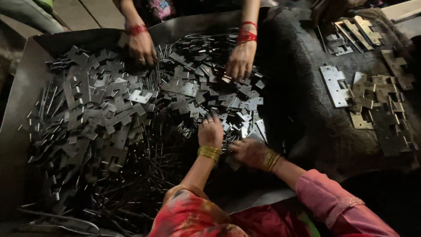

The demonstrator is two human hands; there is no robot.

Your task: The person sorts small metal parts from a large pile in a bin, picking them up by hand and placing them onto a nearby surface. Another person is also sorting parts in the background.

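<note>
The person's left hand (211,131), with gold bangles at the wrist, reaches palm down into the heap of flat grey metal hinge leaves (109,109) that fills the big shallow metal tray (26,74); its fingers curl down onto the leaves near the heap's right edge, and I cannot tell whether they pinch one. The right hand (247,151), also bangled, lies just beside it at the tray's right rim, fingers bent over a leaf at the edge of the pile; whether it grips is hidden too. Thin dark metal pins (144,175) lie strewn below and among the leaves, nearer the person. Across the tray a co-worker's two hands (240,59), with red thread bands at the wrists, dig into the far side of the same heap. To the right, on a dark felt cloth (302,123), lie assembled silver and brass-coloured hinges (372,105), well apart from the tray
</note>
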